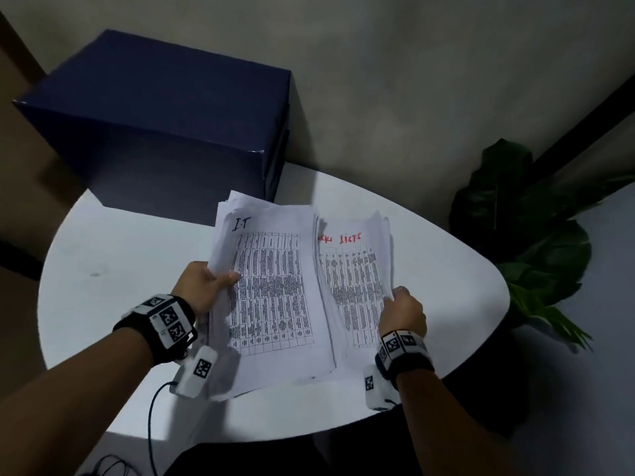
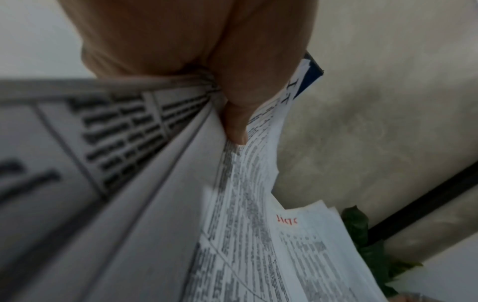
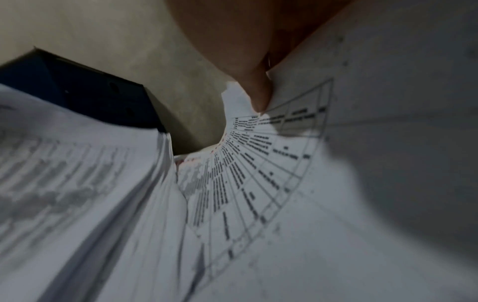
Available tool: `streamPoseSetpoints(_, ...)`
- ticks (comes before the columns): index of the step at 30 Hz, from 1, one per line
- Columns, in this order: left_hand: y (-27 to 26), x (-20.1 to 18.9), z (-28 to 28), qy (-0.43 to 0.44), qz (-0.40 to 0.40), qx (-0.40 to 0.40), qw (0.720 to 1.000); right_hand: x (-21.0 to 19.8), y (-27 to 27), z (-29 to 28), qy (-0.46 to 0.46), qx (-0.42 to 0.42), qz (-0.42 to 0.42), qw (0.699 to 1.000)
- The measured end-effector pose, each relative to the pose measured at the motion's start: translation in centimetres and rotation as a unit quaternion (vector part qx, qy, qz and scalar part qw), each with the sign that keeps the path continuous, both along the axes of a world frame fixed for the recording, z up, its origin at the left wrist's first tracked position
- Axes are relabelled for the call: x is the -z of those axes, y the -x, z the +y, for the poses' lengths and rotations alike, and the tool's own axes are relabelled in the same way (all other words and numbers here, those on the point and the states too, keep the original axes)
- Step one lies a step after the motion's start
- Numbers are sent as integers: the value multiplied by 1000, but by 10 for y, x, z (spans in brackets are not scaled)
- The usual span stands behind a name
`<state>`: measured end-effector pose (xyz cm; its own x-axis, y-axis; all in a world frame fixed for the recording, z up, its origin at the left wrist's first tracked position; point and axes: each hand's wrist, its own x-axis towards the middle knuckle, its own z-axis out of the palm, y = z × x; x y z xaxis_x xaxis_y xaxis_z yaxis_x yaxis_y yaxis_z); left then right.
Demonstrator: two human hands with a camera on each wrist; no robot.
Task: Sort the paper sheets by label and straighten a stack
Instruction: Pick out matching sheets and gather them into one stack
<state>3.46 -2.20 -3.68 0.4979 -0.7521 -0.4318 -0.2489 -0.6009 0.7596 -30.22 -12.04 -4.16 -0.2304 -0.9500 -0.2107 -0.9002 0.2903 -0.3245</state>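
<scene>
Both hands are up over the white table. Left hand has its grip clamped on the "I.T" stack; right hand pinches the red-labelled stack just beside it. Dark blue box sits behind.

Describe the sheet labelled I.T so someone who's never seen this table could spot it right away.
Start at the white table in front of the dark blue box. Two paper bundles are held above it; the I.T sheet tops the one gripped by the left hand. Its label is black; the neighbouring bundle has red writing.
</scene>
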Motion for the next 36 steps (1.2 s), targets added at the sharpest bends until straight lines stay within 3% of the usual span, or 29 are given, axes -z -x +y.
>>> streamPoseSetpoints(8,-5,7,1,-43,-35,14,998,-15,-2,1,68,1,-30,997)
streamPoseSetpoints(12,-10,11,0,-54,-54,27,997,-45,-2,-4,146,-40,-68,986)
streamPoseSetpoints(16,-13,19,0,-64,-48,34,996,-76,0,-13,155,-61,-78,983)
streamPoseSetpoints(18,-13,22,-1,-69,-43,37,996,-71,7,-20,137,-20,-76,987)
streamPoseSetpoints(21,-11,21,-1,-73,-41,38,996,-48,22,-25,33,44,-92,994)
streamPoseSetpoints(25,-9,20,0,-77,-51,42,995,-29,27,-14,-69,30,-60,995)
streamPoseSetpoints(32,-12,24,0,-89,-63,49,993,-101,17,-15,95,-39,-37,994)
streamPoseSetpoints(36,-11,28,-1,-103,-57,56,991,-155,12,-15,255,-94,-67,960)
